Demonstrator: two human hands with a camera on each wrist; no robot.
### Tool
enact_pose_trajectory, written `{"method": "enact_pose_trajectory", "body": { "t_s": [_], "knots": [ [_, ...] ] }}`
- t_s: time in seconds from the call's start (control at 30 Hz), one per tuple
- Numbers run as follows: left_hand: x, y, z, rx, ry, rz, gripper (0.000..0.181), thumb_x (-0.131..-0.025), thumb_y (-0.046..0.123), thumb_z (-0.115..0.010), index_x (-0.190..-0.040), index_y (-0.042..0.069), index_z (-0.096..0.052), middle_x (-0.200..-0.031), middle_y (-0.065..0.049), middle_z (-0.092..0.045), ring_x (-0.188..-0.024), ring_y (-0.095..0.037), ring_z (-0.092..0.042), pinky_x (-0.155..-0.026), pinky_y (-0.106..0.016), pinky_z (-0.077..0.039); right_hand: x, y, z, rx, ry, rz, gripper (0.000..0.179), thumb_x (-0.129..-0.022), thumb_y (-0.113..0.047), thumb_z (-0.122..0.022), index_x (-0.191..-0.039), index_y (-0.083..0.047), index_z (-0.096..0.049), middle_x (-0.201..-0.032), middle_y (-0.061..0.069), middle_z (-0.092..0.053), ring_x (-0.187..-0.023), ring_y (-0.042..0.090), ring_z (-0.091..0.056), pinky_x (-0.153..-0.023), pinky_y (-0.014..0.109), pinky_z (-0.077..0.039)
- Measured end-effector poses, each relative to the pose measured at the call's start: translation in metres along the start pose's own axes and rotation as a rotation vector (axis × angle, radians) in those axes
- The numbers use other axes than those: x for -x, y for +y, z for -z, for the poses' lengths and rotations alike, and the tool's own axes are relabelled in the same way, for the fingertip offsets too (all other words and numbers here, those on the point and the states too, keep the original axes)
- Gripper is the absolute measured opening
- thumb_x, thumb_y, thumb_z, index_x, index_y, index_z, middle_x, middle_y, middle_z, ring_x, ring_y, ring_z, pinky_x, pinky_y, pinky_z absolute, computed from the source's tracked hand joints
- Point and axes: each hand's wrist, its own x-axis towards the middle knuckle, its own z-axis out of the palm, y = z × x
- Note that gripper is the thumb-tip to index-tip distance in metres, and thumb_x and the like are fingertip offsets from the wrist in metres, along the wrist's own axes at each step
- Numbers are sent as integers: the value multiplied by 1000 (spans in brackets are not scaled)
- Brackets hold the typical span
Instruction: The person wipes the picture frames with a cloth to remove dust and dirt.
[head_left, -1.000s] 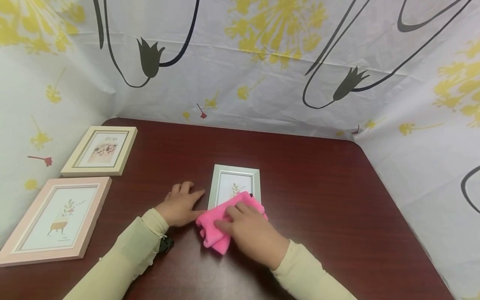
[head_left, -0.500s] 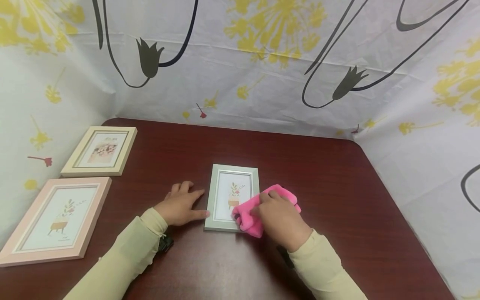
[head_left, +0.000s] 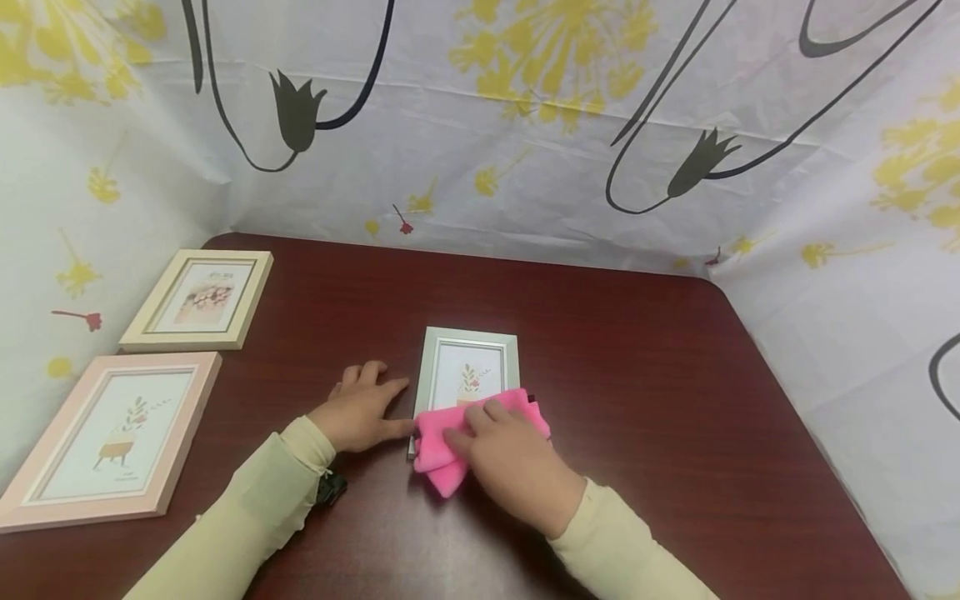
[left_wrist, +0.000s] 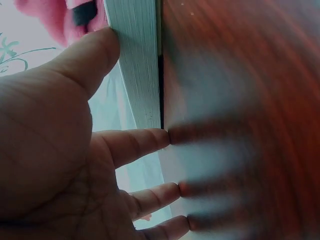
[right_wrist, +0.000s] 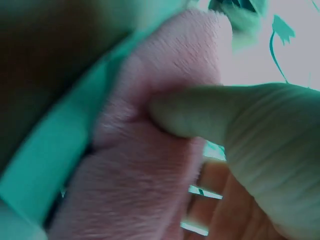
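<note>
A pale green picture frame (head_left: 510, 358) lies flat on the dark red-brown table, showing a potted plant print. My right hand (head_left: 517, 467) grips a folded pink cloth (head_left: 442, 437) and holds it across the frame's near part, hiding that part. In the right wrist view the thumb presses into the cloth (right_wrist: 145, 165). My left hand (head_left: 360, 412) rests at the frame's left edge with fingers spread. In the left wrist view its thumb touches the frame's side (left_wrist: 135, 60), and the other fingertips rest on the table.
On the left of the table (head_left: 637, 375) lie a pink picture frame (head_left: 183, 442) and, behind it, a cream picture frame (head_left: 255, 300). A white sheet (head_left: 450, 142) with floral prints hangs along the back and sides.
The right hand swept the cloth right, to the frame's near right corner, then back left over its near part. The left hand and frame have stayed about in place.
</note>
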Motion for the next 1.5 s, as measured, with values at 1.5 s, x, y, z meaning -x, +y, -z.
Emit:
{"method": "enact_pose_trajectory", "body": {
  "t_s": [1.5],
  "knots": [
    [0,-1,0,32,10,14,78,-88,55,-68,-144,4,-51,-145,-29,-36,-130,-50,-33,-101,-64,-35,11,35,12,-103,-87,-105,35,-82,1,-70,-101,-25,-81,-74,-3,-51,-72,14,-48,-66,25,-44]
  ]
}}
